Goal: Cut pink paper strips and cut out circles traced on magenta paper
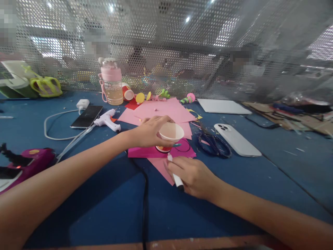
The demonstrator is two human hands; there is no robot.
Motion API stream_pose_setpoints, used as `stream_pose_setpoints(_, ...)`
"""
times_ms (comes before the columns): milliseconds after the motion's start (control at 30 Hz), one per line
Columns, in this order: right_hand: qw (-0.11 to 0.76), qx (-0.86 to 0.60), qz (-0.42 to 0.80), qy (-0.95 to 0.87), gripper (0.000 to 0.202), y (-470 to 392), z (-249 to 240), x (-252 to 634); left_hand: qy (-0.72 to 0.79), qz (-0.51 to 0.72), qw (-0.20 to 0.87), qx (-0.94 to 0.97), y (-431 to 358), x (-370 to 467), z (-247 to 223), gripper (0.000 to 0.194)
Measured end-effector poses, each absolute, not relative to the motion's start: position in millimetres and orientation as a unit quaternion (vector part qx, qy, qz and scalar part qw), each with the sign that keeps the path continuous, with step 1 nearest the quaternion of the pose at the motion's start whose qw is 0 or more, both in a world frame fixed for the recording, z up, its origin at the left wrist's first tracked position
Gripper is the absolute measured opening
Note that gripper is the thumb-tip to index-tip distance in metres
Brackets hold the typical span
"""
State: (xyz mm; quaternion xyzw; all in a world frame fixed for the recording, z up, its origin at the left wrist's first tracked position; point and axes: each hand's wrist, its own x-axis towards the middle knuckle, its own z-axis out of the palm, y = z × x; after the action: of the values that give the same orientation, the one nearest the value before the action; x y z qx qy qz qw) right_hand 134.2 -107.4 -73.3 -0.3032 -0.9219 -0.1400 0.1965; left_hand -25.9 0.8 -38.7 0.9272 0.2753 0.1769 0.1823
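My left hand [153, 132] is wrapped round a paper cup [171, 132], white inside with a red and yellow lower part. The cup stands on a magenta sheet [142, 152], and a dark curved line shows on the sheet to its right. Between the fingers of my right hand [194, 175] is a white marker [177, 180], its black end toward me and its other end near the cup's base. Pink paper sheets [158, 111] lie behind the cup, and one pink corner sticks out below the magenta sheet.
Blue-handled scissors [213, 144] and a white phone [236, 140] lie right. A glue gun [107, 120], a black phone [87, 117], cables and a pink bottle [111, 83] are left. A black cable [145, 198] runs toward the front edge. Perforated metal mesh [156, 41] stands behind.
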Motion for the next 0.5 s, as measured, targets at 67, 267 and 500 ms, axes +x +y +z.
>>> stream_pose_setpoints(67,0.247,-0.283,-0.11,-0.92,0.025,-106,-76,142,0.271,0.177,0.181,0.929,1,-26,-38,0.06)
stream_pose_setpoints(267,0.548,-0.376,0.045,-0.746,0.019,-90,-81,168,0.282,0.171,0.184,0.926,-1,-25,-36,0.063)
stream_pose_setpoints(500,0.644,-0.463,0.362,-0.49,0.025,-25,-73,183,0.291,0.175,0.173,0.924,-6,-23,-35,0.067)
